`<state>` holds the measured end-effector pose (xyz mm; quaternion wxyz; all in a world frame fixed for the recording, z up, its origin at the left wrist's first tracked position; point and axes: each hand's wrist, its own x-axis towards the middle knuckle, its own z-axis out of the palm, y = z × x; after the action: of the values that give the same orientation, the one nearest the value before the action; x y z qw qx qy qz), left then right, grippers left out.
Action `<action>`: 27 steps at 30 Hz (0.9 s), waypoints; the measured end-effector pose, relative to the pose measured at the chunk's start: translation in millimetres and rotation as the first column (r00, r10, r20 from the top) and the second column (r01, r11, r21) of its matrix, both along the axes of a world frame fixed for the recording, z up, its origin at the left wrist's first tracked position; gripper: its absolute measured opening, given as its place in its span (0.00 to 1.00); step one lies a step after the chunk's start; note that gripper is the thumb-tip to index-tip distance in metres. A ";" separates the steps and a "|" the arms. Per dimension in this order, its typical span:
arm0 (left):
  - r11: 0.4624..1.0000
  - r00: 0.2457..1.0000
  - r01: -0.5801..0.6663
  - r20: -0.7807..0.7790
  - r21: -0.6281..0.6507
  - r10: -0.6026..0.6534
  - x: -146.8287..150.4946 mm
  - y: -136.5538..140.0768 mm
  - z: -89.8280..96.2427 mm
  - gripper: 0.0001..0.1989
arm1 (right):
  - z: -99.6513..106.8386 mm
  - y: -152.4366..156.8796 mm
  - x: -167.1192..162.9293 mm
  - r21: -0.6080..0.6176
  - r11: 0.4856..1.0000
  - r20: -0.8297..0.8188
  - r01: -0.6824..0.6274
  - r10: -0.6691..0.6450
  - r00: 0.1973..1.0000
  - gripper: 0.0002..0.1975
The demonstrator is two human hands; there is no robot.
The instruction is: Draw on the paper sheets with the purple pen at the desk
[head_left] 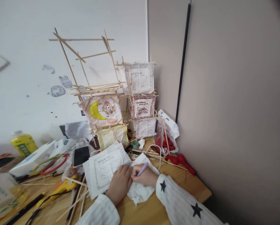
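My right hand (147,177) is closed around a light purple pen (143,168), whose tip is hidden by the fingers. It rests on a thin white sheet (141,192) with a crumpled lower edge. My left hand (120,183) lies palm down with its fingers stretched out, across the right edge of a white paper (105,165) and against the thin sheet. On that paper are handwritten lines, a line drawing and a border. Beneath it a sheet with a checked border (127,154) sticks out. Both hands nearly touch.
Behind stands a stick frame (95,89) with decorated paper panels (143,106). Leftward lie a phone (81,156), a yellow glue gun (60,189), loose sticks (77,203) and bottles (24,143). Red balloons (181,162) lie near the table's right edge (207,190).
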<state>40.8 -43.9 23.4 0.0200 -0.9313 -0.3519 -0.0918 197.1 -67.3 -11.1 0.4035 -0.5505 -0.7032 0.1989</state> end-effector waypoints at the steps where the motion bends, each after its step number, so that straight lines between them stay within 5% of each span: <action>1: 1.000 1.000 0.002 0.001 -0.002 -0.002 0.2 0.5 -0.6 0.17 | -0.2 -0.2 -0.1 -0.002 1.000 -0.002 -0.003 0.003 1.000 0.10; 27: 0.999 0.999 0.031 0.006 0.007 -0.031 -0.4 3.2 -2.3 0.17 | 0.1 -0.7 -0.4 0.024 0.998 -0.038 -0.063 0.064 0.997 0.10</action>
<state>40.4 -40.7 21.1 0.0209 -0.9364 -0.3370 -0.0962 196.6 -68.0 -11.0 0.4168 -0.5194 -0.7145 0.2143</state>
